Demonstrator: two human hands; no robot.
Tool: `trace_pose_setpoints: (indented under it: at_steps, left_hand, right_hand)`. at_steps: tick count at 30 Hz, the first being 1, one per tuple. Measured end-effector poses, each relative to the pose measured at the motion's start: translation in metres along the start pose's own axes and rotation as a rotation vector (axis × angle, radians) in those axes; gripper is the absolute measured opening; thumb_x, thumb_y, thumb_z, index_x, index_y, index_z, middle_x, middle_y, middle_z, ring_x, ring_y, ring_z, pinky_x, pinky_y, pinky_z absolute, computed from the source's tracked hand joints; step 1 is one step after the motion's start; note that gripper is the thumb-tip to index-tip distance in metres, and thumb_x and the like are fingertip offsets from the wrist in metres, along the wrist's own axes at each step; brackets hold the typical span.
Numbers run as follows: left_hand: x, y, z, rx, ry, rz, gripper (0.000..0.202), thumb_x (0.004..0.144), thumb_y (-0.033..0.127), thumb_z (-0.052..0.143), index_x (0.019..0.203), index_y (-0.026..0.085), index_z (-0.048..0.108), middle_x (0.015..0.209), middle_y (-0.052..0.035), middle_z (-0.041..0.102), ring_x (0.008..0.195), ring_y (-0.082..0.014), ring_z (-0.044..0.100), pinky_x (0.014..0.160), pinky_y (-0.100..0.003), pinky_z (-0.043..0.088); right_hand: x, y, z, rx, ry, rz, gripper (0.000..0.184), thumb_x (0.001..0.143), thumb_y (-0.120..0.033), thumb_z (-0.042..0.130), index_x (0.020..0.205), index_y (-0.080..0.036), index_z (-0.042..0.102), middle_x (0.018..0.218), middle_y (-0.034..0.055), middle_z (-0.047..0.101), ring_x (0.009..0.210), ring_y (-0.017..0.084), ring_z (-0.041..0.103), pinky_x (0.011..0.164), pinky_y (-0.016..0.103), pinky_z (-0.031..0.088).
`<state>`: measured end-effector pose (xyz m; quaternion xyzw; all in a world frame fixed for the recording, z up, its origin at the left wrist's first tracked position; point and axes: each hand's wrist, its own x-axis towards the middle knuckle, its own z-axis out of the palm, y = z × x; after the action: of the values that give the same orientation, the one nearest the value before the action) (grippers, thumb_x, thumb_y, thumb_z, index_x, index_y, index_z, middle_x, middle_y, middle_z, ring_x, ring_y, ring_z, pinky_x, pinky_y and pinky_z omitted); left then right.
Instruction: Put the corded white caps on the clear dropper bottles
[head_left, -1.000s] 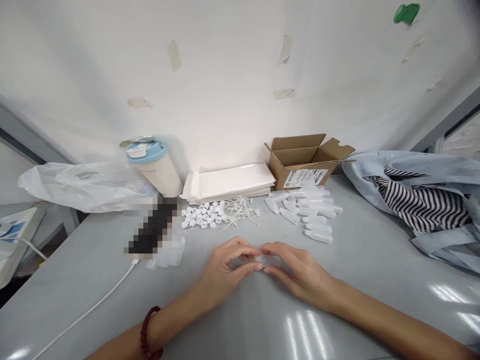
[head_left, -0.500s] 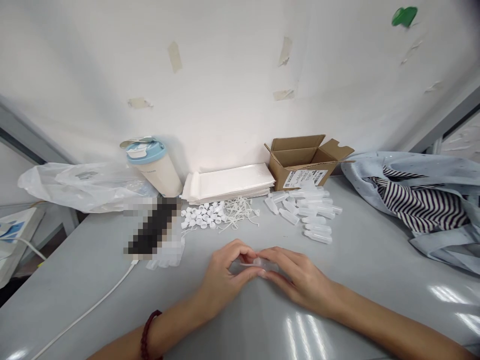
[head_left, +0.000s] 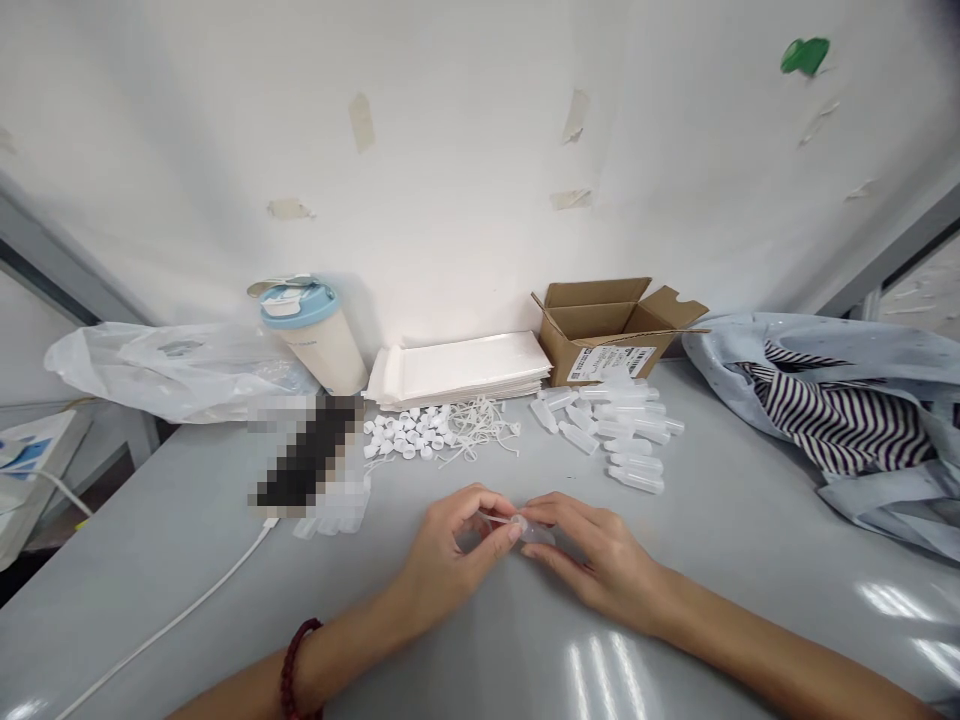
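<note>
Bottle point(head_left: 538, 536) looks tipped more mouth-end up than a moment ago // it's mid desk point(head_left: 465, 660), well off the far edge // your left hand point(head_left: 448, 545) pinches the mouth end, your right hand point(head_left: 606, 560) cups the body // imo steady it, don't squeeze, soft plastic probably dents

Workshop bench point(head_left: 450, 665) — loose caps point(head_left: 409, 449), bottles point(head_left: 636, 478), carton point(head_left: 600, 346)

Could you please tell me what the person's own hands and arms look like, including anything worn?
The left hand and right hand are bare, without gloves. No sleeve shows on either forearm. A dark red beaded bracelet circles the left arm; no bracelet shows on the right.
</note>
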<state>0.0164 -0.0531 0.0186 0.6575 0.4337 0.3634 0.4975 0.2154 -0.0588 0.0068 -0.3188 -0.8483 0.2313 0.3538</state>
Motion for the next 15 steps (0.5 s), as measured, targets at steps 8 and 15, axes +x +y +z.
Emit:
trace_pose_setpoints:
  at_steps: [8,15]
  left_hand:
    - [0.003,-0.004,0.0,0.063,-0.016,-0.032,0.017,0.079,0.03,0.064,0.09,0.018,0.062,0.086,-0.0031,0.063,0.069,-0.0142,0.059,0.065,-0.028,0.051]
    - [-0.002,-0.011,0.0,0.317,0.327,0.436,0.042,0.078,0.02,0.064,0.117,0.022,0.046,0.112,-0.0096,0.053,0.097,-0.0211,0.055,0.073,-0.033,0.051]
  right_hand:
    - [0.005,-0.007,-0.001,0.205,-0.053,0.273,0.015,0.086,-0.021,0.058,0.1,-0.017,0.061,0.093,0.0085,0.07,0.08,0.018,0.066,0.069,0.03,0.051]
    - [0.015,-0.014,-0.013,0.833,-0.113,0.683,0.025,0.085,-0.038,0.062,0.097,-0.017,0.06,0.082,0.0039,0.071,0.075,0.015,0.065,0.068,0.026,0.047]
